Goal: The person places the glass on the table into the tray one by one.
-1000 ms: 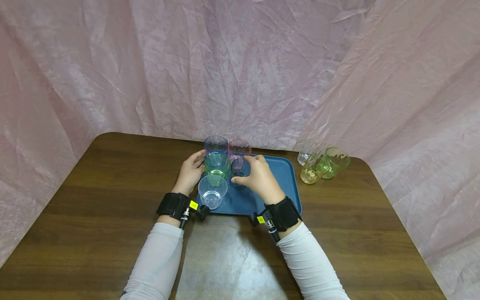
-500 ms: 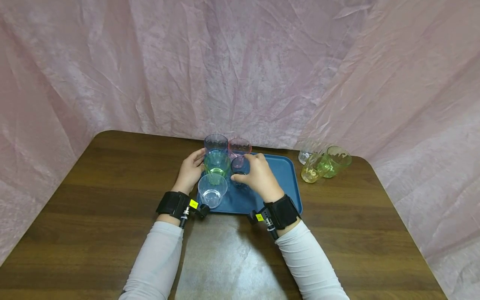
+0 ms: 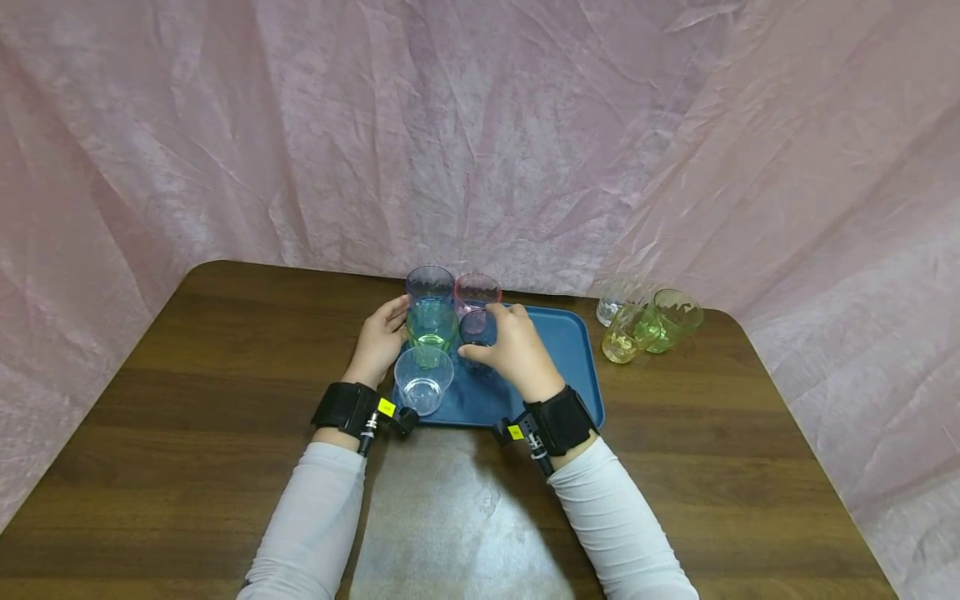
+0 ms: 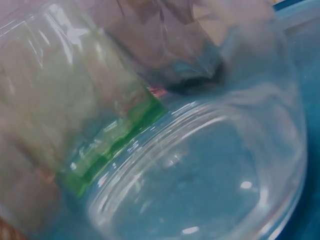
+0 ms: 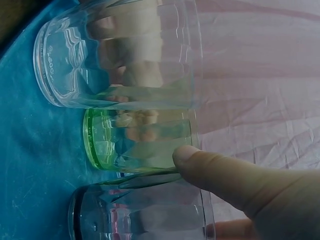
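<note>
My right hand [image 3: 517, 354] grips a dark grey-tinted glass [image 3: 477, 329] near its rim, thumb on the near side and fingers at the far side. This glass stands upright on the blue tray [image 3: 558, 350], right beside the green glass [image 3: 432, 329]. My left hand [image 3: 381, 342] rests along the left side of the glasses, fingers extended beside the green and blue glasses. Behind the green one is the blue glass [image 3: 430, 283]; a pink glass [image 3: 478, 287] stands to its right. In front, nearest me, is a clear glass [image 4: 185, 175], which fills the left wrist view.
Off the tray's right side, a yellow glass [image 3: 622, 337], a light green glass [image 3: 678, 310] and a clear glass [image 3: 609, 308] are grouped on the wooden table [image 3: 712, 450]. A pink curtain [image 3: 480, 142] hangs directly behind the table's far edge.
The right hand and the dark glass have shifted very slightly left, toward the green glass. The left hand keeps its place beside the glasses.
</note>
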The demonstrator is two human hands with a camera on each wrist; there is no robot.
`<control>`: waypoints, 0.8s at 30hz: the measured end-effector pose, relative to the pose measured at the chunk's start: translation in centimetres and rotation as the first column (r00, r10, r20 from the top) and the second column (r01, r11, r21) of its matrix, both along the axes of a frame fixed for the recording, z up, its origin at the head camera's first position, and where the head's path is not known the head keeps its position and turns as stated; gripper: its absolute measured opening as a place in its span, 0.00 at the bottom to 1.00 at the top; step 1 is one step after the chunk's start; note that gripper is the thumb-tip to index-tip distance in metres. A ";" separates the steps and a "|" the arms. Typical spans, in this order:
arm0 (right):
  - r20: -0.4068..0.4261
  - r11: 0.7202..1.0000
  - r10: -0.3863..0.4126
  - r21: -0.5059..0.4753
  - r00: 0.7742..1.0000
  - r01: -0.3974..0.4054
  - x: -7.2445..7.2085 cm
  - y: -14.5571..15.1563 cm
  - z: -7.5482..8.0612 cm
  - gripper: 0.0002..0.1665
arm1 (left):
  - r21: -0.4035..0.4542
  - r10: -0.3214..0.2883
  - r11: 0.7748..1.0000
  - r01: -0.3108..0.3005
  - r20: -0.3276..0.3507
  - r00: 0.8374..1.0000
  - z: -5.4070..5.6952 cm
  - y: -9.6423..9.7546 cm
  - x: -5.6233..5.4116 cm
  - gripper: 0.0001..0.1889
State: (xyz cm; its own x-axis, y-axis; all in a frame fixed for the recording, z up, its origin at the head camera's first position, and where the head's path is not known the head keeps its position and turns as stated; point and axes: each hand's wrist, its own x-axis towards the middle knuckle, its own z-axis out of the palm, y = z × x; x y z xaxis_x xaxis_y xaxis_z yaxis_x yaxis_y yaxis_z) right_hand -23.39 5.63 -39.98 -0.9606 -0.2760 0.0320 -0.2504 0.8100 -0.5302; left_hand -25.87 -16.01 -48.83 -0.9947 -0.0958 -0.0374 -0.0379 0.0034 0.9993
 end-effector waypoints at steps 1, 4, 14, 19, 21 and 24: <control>-0.002 1.000 -0.001 0.002 1.000 0.001 0.0 0.0 0.0 0.51 | 0.001 0.000 1.000 0.000 0.000 1.000 0.0 0.0 0.0 0.32; 0.004 1.000 -0.004 -0.003 1.000 0.004 0.0 0.0 0.0 0.51 | -0.001 0.004 1.000 -0.004 0.007 1.000 -0.1 0.0 0.0 0.32; 0.013 1.000 -0.001 -0.003 1.000 0.001 0.0 0.1 0.1 0.51 | -0.002 0.001 1.000 -0.001 0.008 1.000 0.0 0.1 -0.1 0.32; 0.012 1.000 -0.001 0.007 1.000 0.001 0.0 0.1 0.2 0.51 | 0.005 0.000 1.000 0.000 0.006 1.000 0.0 0.1 -0.2 0.32; 0.014 1.000 0.000 0.010 1.000 0.000 0.0 0.1 0.2 0.51 | 0.008 0.003 1.000 -0.003 0.008 1.000 0.0 0.1 -0.2 0.32; 0.020 1.000 -0.001 0.009 1.000 0.001 0.0 0.0 0.3 0.51 | 0.011 0.005 1.000 -0.005 0.009 1.000 -0.1 0.0 -0.2 0.32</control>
